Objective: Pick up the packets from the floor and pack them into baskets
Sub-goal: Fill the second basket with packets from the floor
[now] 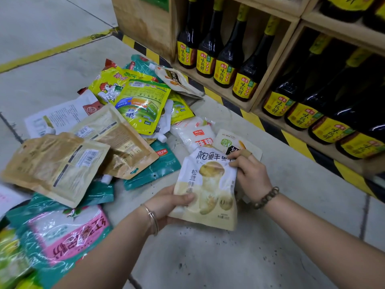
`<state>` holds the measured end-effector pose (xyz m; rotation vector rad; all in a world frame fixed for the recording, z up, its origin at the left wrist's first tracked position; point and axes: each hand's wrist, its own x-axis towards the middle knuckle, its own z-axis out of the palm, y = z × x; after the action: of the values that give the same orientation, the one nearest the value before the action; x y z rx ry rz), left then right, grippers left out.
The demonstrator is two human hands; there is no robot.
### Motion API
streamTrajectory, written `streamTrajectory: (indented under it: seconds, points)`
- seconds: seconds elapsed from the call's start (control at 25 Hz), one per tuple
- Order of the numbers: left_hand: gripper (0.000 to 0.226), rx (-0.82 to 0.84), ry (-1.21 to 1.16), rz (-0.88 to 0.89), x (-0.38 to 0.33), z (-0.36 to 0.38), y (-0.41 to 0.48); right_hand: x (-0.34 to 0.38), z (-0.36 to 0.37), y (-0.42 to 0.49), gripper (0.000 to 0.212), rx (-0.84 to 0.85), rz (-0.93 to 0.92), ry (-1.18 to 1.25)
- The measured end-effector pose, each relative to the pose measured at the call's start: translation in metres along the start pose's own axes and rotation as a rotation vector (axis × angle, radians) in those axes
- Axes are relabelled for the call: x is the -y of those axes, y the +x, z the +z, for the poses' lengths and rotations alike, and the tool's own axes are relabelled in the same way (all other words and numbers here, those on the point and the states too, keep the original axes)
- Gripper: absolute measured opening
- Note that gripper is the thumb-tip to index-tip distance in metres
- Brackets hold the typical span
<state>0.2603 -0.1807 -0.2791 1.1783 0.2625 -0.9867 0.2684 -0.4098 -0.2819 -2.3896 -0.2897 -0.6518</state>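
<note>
Both forearms are stretching in from the bottom edge, a metal bangle (153, 221) on the left wrist and a bead bracelet (266, 198) on the right one. Between them the person is holding a white mushroom packet (210, 190) low over the floor (208, 257); whether it is touching the floor, one cannot tell. The left hand (166, 205) is gripping the packet's left edge, thumb on the front and fingers under it, so this grip is clamped on the packet. The right hand (251, 174) is pinching the upper right edge, its grip also closed on the same packet. Just behind, a white packet with a red logo (195, 132) is lying flat. To the left more packets are lying in a heap: two brown packets (60, 167) overlapping, a green-yellow packet (141, 109) resting above them, a pink-and-teal packet (66, 236) beside the left forearm. On the right, dark bottles (230, 53) with yellow labels are standing in rows inside a wooden shelf (145, 28), and yellow-black tape (296, 143) is running along its foot.
</note>
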Motion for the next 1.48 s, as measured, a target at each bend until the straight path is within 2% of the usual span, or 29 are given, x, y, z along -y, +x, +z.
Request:
streamTrajectory:
  seconds: [0.08, 0.12, 0.16, 0.24, 0.28, 0.32, 0.4, 0.52, 0.6, 0.68, 0.72, 0.84, 0.92, 1.0, 1.08, 1.24, 1.48]
  points:
    - [0.039, -0.127, -0.054, 0.044, 0.002, 0.000, 0.004, 0.006, 0.004, -0.002, 0.020, 0.026, -0.007, -0.073]
    - [0.040, -0.179, -0.048, 0.063, 0.002, -0.001, 0.005, 0.008, 0.004, -0.002, 0.023, 0.042, 0.106, -0.102]
    - [0.040, -0.220, -0.034, 0.091, 0.003, -0.003, 0.008, 0.001, 0.005, -0.003, 0.032, 0.055, 0.318, -0.123]
    - [0.038, -0.285, -0.033, 0.132, 0.003, -0.008, 0.009, -0.017, 0.006, -0.006, 0.063, 0.097, 0.917, -0.146]
    - [0.033, -0.310, -0.049, 0.142, 0.003, -0.010, 0.009, -0.024, 0.007, -0.009, 0.077, 0.128, 1.125, -0.148]
    - [0.027, -0.332, -0.065, 0.155, 0.004, -0.011, 0.010, -0.026, 0.010, -0.011, 0.087, 0.155, 1.217, -0.125]
    - [0.019, -0.381, -0.074, 0.187, 0.005, -0.011, 0.008, -0.021, 0.023, -0.009, 0.096, 0.161, 1.233, -0.046]
    - [0.017, -0.477, -0.076, 0.260, 0.009, -0.009, 0.007, -0.010, 0.037, 0.012, 0.097, 0.091, 1.272, 0.054]
    - [0.016, -0.521, -0.109, 0.291, 0.011, -0.010, 0.005, -0.004, 0.043, 0.025, 0.096, 0.147, 1.182, 0.077]
    - [0.016, -0.568, -0.109, 0.312, 0.011, -0.014, 0.004, 0.001, 0.049, 0.028, 0.094, 0.277, 1.033, -0.008]
    - [0.015, -0.587, -0.109, 0.320, 0.011, -0.016, 0.003, 0.003, 0.052, 0.028, 0.095, 0.285, 1.021, -0.043]
    - [0.014, -0.601, -0.118, 0.318, 0.011, -0.018, 0.001, 0.011, 0.054, 0.029, 0.103, 0.154, 1.180, -0.025]
    - [0.014, -0.598, -0.108, 0.313, 0.011, -0.019, -0.001, 0.013, 0.054, 0.031, 0.088, 0.093, 1.261, 0.059]
    - [0.013, -0.595, -0.084, 0.321, 0.008, -0.018, -0.004, 0.016, 0.053, 0.033, 0.054, 0.108, 1.275, 0.100]
    - [0.014, -0.589, -0.049, 0.354, 0.003, -0.017, -0.005, 0.018, 0.050, 0.032, 0.033, 0.097, 1.240, 0.163]
    - [0.015, -0.577, -0.074, 0.387, -0.002, -0.010, -0.010, 0.024, 0.030, 0.027, 0.021, -0.007, 1.201, 0.320]
    - [0.017, -0.459, -0.130, 0.393, -0.005, 0.013, -0.030, 0.053, -0.033, 0.016, 0.026, -0.142, 1.092, 0.395]
